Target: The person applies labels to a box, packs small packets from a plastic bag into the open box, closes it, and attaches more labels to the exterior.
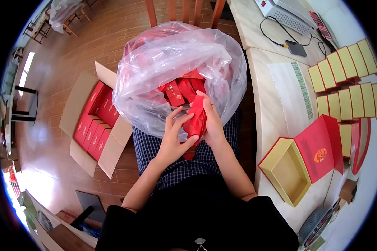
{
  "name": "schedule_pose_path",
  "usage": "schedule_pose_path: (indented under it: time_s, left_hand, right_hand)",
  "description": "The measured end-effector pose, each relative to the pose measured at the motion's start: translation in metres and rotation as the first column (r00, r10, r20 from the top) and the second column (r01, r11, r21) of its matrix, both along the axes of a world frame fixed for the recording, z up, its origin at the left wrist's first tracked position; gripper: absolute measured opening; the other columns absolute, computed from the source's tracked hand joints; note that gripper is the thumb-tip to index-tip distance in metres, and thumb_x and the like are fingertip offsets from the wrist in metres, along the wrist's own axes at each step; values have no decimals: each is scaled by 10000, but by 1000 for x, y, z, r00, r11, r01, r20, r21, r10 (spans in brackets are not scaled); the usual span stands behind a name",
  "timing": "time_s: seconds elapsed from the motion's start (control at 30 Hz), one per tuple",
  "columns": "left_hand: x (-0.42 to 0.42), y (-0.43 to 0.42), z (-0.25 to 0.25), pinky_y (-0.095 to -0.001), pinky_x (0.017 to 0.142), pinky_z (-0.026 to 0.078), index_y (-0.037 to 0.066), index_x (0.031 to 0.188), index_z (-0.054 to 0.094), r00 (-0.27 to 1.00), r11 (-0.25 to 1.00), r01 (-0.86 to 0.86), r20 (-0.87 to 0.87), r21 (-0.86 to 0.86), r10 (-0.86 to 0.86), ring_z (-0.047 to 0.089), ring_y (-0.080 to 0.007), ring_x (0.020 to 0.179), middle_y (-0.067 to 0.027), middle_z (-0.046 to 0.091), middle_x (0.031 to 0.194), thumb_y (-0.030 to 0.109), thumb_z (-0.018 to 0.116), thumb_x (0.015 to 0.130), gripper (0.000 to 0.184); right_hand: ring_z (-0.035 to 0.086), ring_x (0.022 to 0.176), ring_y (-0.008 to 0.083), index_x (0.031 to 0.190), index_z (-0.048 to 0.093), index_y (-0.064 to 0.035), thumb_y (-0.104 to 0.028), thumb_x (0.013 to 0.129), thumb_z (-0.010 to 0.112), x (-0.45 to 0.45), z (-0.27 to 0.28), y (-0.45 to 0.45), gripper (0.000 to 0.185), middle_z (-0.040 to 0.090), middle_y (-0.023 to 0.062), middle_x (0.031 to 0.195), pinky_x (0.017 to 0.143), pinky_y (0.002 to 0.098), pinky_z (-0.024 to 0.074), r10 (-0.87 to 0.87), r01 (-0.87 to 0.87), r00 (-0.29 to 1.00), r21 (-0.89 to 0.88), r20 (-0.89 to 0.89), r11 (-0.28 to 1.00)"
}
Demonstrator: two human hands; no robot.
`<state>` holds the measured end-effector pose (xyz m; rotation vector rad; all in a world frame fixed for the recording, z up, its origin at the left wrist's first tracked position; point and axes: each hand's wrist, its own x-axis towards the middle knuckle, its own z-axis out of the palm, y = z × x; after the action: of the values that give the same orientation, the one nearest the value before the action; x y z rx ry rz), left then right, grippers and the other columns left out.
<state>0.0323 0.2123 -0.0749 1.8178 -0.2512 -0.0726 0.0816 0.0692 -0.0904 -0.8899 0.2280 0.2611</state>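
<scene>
Here, mid-frame — left hand and right hand grip a red packet with their fingers, by the plastic bag — a light two-sided pinch should limit creasing.

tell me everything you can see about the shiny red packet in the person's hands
The shiny red packet is longer than wide, creased, and looks like thin foil or plastic film, with patches catching the light. It slants, its upper end by the right hand's fingers. The right hand grips its right side; the left hand touches its left side with fingers and thumb. It is at the near side of the clear plastic bag's opening. Whether it is sealed, I can't tell.
</scene>
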Motion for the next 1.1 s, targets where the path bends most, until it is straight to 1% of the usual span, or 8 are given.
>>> schedule_pose_path:
  time_s: [0.17, 0.3, 0.43, 0.63, 0.7, 0.9, 1.0, 1.1]
  left_hand:
    - [-2, 16, -12, -357, 1052, 356, 42, 1327, 484, 988, 984, -63, -149, -164, 39, 453, -244, 1239, -164, 425, 1362, 105, 544, 918, 418]
    - [9, 37, -7, -299, 903, 423, -2, 1236, 533, 833, 862, -311, -551, -400, 44, 542, -151, 1026, -60, 597, 1114, 284, 340, 1009, 413]
    - [16, 50, -7, -287, 712, 445, 6, 1188, 551, 803, 831, -306, -595, -465, -37, 545, -124, 834, -47, 623, 1028, 472, 295, 1026, 556]
    - [16, 49, -3, -304, 806, 437, 16, 1439, 312, 979, 902, 2, -181, -432, -89, 512, -138, 997, -81, 494, 1308, 666, 515, 871, 887]
    - [17, 40, 5, -321, 916, 439, 39, 1425, 346, 998, 983, 3, 57, -185, 8, 523, -159, 1105, -105, 510, 1304, 326, 660, 892, 682]
    - [34, 33, -9, -335, 921, 468, 39, 1206, 509, 974, 727, -217, -199, -651, 112, 596, -187, 1026, -112, 606, 1124, 280, 587, 928, 376]
    - [44, 45, -5, -307, 746, 507, 42, 998, 537, 804, 420, -588, -554, -691, 214, 586, -167, 766, -62, 576, 824, 466, 485, 952, 429]
    - [38, 66, -20, -294, 589, 482, 45, 1037, 528, 804, 481, -551, -589, -682, 85, 547, -146, 705, -58, 571, 865, 472, 510, 950, 436]
  right_hand:
    - [601, 903, 140, 1315, 507, -85, -244, 963, 590, -1, 7, -4, 396, 570, 65, 1044, 816, 288, 499, -5, 10, 999, -143, 34, 990]
    - [620, 785, 128, 1205, 559, -64, -160, 909, 652, -1, 8, -14, 325, 590, 68, 1038, 699, 284, 521, 169, -173, 985, -163, -38, 971]
    - [627, 746, 133, 1071, 566, -73, -152, 896, 662, -4, -2, -16, 215, 619, 44, 894, 676, 281, 520, 245, -264, 961, -168, -125, 950]
    - [644, 727, 177, 1051, 566, -69, -168, 894, 645, -10, -3, 0, 201, 641, 74, 880, 648, 306, 540, 238, -233, 914, 54, -327, 971]
    - [649, 727, 192, 1057, 571, -63, -183, 897, 637, -14, -1, 3, 211, 647, 86, 891, 646, 318, 548, 290, -269, 870, 110, -399, 957]
    - [668, 766, 257, 1103, 568, 6, -340, 966, 513, -27, -8, 24, 376, 659, 145, 913, 714, 365, 567, 545, -412, 749, 378, -377, 829]
    - [657, 853, 238, 1137, 554, -9, -357, 1000, 423, -24, -1, 20, 395, 661, 170, 1015, 781, 345, 543, 411, -335, 876, 294, -254, 895]
    - [634, 935, 212, 1184, 524, -26, -351, 1016, 379, -16, 11, 14, 393, 654, 180, 1102, 838, 325, 511, 228, -207, 963, 149, -143, 967]
